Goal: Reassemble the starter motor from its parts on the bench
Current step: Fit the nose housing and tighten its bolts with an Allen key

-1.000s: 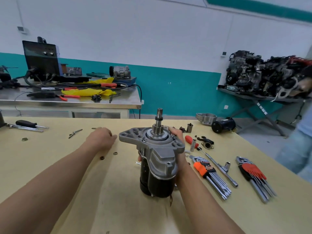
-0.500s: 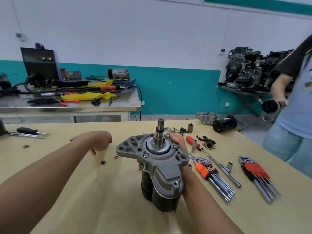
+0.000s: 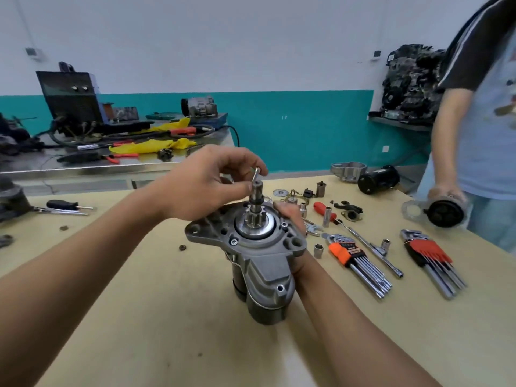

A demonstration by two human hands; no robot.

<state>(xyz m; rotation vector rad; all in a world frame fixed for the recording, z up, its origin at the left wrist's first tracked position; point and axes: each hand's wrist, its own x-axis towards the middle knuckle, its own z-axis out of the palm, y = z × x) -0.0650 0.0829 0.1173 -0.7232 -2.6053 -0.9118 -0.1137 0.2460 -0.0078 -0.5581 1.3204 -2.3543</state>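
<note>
The starter motor [image 3: 259,263] stands upright on the tan bench [image 3: 139,303], its grey nose housing up and its toothed pinion shaft [image 3: 255,202] pointing at the ceiling. My right hand [image 3: 290,216] grips the housing from the far right side. My left hand [image 3: 206,185] hovers just over the shaft tip and pinches a small silver ring-like part [image 3: 255,172] between thumb and forefinger, right above the shaft end.
Right of the motor lie two hex key sets [image 3: 357,261] [image 3: 430,258], a T-handle wrench [image 3: 371,247], sockets, a red screwdriver [image 3: 324,210] and small parts. A loose nut [image 3: 182,247] lies at left. Another person [image 3: 474,135] at far right holds a black part.
My left hand rose from the bench at left and came over the shaft tip, now pinching a small silver part. The view moved closer to the motor.
</note>
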